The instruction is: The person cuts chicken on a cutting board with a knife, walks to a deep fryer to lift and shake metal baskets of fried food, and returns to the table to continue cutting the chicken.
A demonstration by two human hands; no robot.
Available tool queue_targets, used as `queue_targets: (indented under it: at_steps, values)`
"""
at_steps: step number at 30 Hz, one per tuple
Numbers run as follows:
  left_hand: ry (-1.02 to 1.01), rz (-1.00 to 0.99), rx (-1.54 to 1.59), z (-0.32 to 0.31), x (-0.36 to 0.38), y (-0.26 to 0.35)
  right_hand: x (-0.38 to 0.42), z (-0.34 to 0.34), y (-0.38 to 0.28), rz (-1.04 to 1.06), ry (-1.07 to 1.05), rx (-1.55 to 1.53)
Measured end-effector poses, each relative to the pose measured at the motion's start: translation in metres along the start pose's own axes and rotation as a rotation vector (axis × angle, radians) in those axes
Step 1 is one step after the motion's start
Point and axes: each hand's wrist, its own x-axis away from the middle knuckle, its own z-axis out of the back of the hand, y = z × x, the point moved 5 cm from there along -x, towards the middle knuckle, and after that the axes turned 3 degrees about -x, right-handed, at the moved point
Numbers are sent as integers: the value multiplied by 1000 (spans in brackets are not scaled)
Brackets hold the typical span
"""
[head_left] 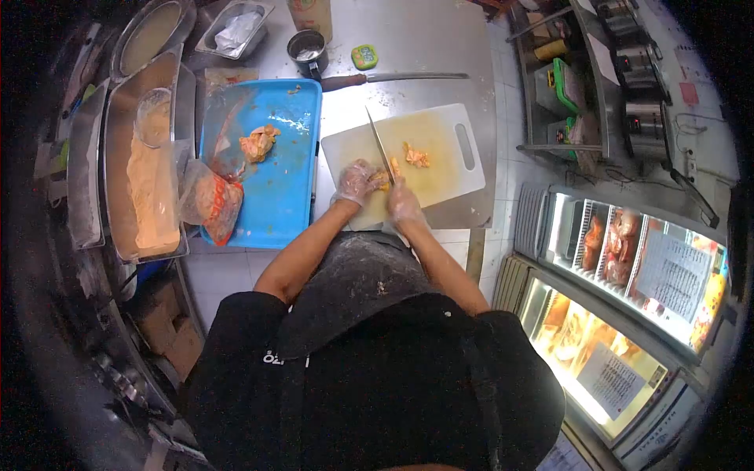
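A white cutting board (452,177) with a slot handle lies before me on the metal table. My right hand (404,202), in a clear plastic glove, is closed round the handle of a knife (378,140), its long blade pointing away over the board. My left hand (358,180), also gloved, has its fingers curled on a piece of raw meat, perhaps chicken (382,180), close beside the knife. Another cut piece of meat (416,158) sits on the board, right of the blade. The fingers partly hide the held piece.
Left of the board, a blue tray (271,200) carries a meat piece (259,144) and a plastic bag (212,200). Farther left stands a metal bin of orange-tan powder (153,196). A long thin rod or blade (416,77), a dark cup (307,52) and a green tin (364,56) lie beyond.
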Motion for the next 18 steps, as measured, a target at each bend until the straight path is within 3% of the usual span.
queue_targets:
  at_steps: [2, 5, 7, 11, 13, 18]
  values:
    - [-18, -28, -45, 2, -4, 4, -18, 11, -8, -54, 34, -36]
    - [101, -87, -45, 14, 1, 5, -37, 9, -9, 39, -4, 36]
    - [62, 26, 83, 15, 4, 0, -3, 31, -19, 48, 32, 76]
    - [104, -29, 138, 5, 5, -11, 21, 15, 1, 31, -98, 144]
    - [7, -30, 139, 2, 1, -12, 28, 12, 3, 22, -106, 38]
    - [19, -74, 135, 4, -3, -10, -3, 1, -4, 4, 7, 51]
